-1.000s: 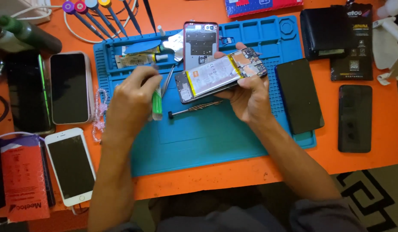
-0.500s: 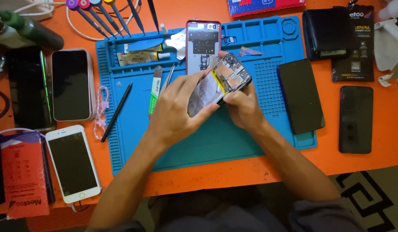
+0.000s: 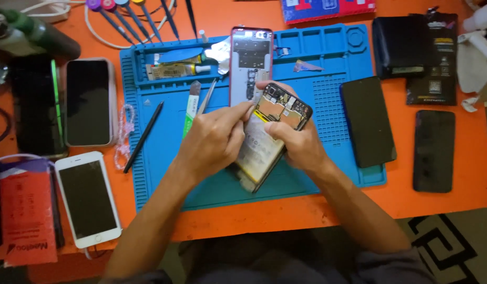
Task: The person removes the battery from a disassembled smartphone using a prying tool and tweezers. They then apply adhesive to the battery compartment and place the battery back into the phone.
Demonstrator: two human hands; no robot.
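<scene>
Opened phone [image 3: 275, 134], back cover off, sits lifted just above the middle of the blue repair mat [image 3: 212, 184], tilted, its circuit board end pointing away from the person and its pale battery face up. Right hand [image 3: 301, 147] is clamped round the far half of it, thumb across the battery, fingers curled under the frame. Left hand [image 3: 214, 139] closes in from the mat's left side, fingertips pinched together against the battery's edge; whether they grip a tool there, I cannot tell.

Judging by the look of it, this is a light, stiff slab but a delicate one: exposed board, thin connectors, a battery that should not be bent or pierced. The safest hold seems to be on the long side rails of the frame, as the right hand has it, well away from the board.

Just behind the phone, on the mat's far edge, lies the red-rimmed back cover [image 3: 251, 60]. Left of that, a glue tube [image 3: 175, 70] and a thin pry tool [image 3: 191, 108]; a black stylus [image 3: 143, 137] rests near the mat's left rim. Off the mat's right edge lies a dark phone [image 3: 368, 121]; off its left corner, a white phone [image 3: 88, 199].
</scene>
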